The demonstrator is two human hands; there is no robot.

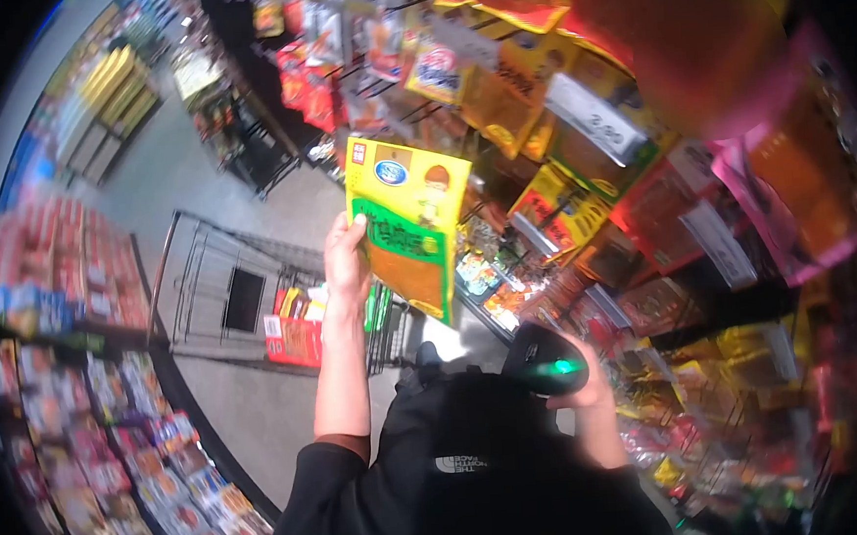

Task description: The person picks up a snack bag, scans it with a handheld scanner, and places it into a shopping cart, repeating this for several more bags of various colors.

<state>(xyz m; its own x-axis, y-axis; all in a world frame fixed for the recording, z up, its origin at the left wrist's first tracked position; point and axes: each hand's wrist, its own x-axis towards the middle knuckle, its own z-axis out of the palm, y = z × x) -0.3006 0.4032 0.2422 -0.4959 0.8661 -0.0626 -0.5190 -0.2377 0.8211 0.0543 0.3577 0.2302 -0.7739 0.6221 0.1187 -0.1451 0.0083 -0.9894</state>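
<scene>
Pinching yellow-green packet (408, 225) by its left edge with left hand (346, 263), fingers closed on it. Held up with long axis near upright, before hung shelf goods (525, 85). Gripping black scanner (544, 358) (green light on) in right hand (585, 387), fingers curled round it, below-right of packet, well apart.

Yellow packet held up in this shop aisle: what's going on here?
A person's left hand holds a yellow and green packet up by its edge, in front of racks of hanging packets. Their right hand grips a black handheld device with a green light, lower down. A wire cart holding red packets stands nearby.
</scene>
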